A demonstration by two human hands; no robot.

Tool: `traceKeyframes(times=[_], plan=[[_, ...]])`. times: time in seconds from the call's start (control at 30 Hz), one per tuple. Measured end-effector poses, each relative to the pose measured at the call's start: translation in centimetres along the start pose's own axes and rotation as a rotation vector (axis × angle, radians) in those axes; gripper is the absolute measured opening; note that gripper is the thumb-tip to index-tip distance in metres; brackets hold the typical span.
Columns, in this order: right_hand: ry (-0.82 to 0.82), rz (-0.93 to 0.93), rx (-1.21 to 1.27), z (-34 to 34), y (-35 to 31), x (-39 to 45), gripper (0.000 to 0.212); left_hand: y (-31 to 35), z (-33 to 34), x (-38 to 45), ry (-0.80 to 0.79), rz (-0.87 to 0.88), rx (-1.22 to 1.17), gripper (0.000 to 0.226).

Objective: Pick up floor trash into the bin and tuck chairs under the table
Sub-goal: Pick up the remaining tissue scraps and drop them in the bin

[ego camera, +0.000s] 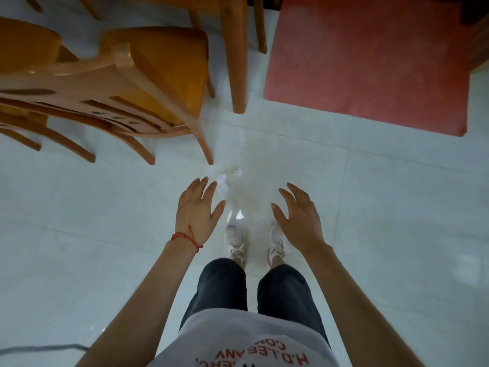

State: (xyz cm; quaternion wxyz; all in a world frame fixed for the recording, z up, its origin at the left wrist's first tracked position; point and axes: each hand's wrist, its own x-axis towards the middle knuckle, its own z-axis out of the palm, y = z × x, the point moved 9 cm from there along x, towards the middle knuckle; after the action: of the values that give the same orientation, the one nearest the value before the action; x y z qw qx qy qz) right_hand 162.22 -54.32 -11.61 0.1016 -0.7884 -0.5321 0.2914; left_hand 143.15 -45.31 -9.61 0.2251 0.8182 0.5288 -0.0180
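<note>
Pale glossy floor tiles stretch below you. Your left hand and right hand hover apart, fingers spread, holding nothing. Crumpled white trash lies just past your left fingertips, near the wooden chair; a red mat lies beyond.
</note>
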Motion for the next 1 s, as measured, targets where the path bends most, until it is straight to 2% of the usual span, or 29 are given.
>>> traceKeyframes(times=[0.23,0.4,0.57,1.0], plan=[[-0.096,-0.119,-0.033,3.9,1.9,7.4,0.047,-1.2,3.8,4.0,0.033,-0.108,-0.007,0.054],[-0.089,-0.185,-0.079,6.6,4.3,12.4,0.045,-2.5,9.0,7.4,0.032,-0.156,-0.019,0.053],[-0.067,-0.218,-0.097,10.5,7.3,16.8,0.044,-4.2,15.2,10.9,0.002,-0.111,-0.014,0.062],[-0.129,-0.324,-0.16,25.0,13.5,24.6,0.045,-12.4,30.5,17.4,-0.014,-0.008,0.044,0.053]])
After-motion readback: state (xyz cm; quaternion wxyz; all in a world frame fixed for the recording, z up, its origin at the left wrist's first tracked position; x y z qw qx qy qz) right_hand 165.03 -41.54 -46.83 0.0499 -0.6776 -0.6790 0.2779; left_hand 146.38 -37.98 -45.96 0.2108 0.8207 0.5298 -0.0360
